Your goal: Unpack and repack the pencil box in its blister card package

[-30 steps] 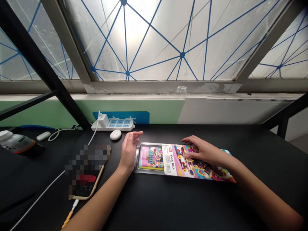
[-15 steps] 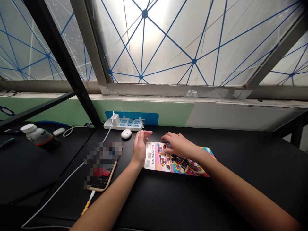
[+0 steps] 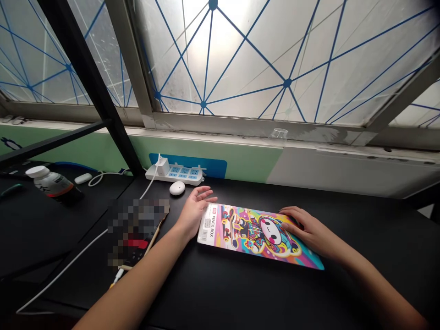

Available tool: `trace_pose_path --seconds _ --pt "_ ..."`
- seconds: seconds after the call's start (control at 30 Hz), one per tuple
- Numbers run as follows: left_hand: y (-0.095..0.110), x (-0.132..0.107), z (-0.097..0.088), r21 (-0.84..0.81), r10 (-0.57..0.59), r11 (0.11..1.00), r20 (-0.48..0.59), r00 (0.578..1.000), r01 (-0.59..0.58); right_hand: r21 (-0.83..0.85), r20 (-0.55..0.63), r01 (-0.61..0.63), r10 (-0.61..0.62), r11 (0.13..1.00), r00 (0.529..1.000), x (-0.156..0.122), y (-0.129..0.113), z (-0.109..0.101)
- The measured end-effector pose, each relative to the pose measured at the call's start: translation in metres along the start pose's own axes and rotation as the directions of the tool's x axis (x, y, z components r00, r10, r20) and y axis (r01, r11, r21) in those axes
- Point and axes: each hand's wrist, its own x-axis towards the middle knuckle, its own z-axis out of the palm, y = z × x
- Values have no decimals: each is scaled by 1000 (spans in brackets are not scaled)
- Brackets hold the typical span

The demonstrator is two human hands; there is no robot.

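Note:
A flat, colourful pencil box (image 3: pixel 254 236) with a cartoon figure and the printed words PENCIL BOX lies face up on the black desk, slightly slanted. At its right end, my right hand (image 3: pixel 304 229) holds it, the thumb on the printed face and the fingers at the far edge. My left hand (image 3: pixel 196 211) is by the left end, palm turned inward and fingers spread past the far left corner. It looks to touch that end, though the contact is partly hidden.
Left of my forearm lies a partly blurred phone (image 3: pixel 140 233) on a white cable. Behind stand a white earbud case (image 3: pixel 177 188) and a power strip (image 3: pixel 175 173). A white-capped bottle (image 3: pixel 53 182) lies far left. A clear cup (image 3: pixel 279 134) sits on the window sill.
My right hand has slid from the middle of the pencil box to its right end, uncovering the cartoon figure. The box has turned slightly. My left hand's fingers have spread more.

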Motion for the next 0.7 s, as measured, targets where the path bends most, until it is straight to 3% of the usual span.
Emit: trace_pose_path --seconds 0.27,0.4,0.47,0.57,0.63,0.7 --pt "-6 5 1 160 85 984 -59 995 -75 72 12 -70 70 995 998 -4 -17 6" --pt "-8 3 0 273 139 954 -44 989 -122 27 -136 -34 38 999 990 -8 -16 7" --pt "-7 0 0 293 155 945 -14 988 -144 -10 -292 52 -52 999 955 -11 -19 5" --pt "-2 -4 2 154 161 974 61 985 -169 -87 -485 194 -212 977 848 -18 -29 0" --pt "4 -6 3 3 149 989 107 983 -150 -134 -527 253 -285 958 800 -24 -38 -3" --pt "10 -6 1 -91 142 987 113 983 -132 -165 -519 280 -325 946 790 -29 -47 -4"
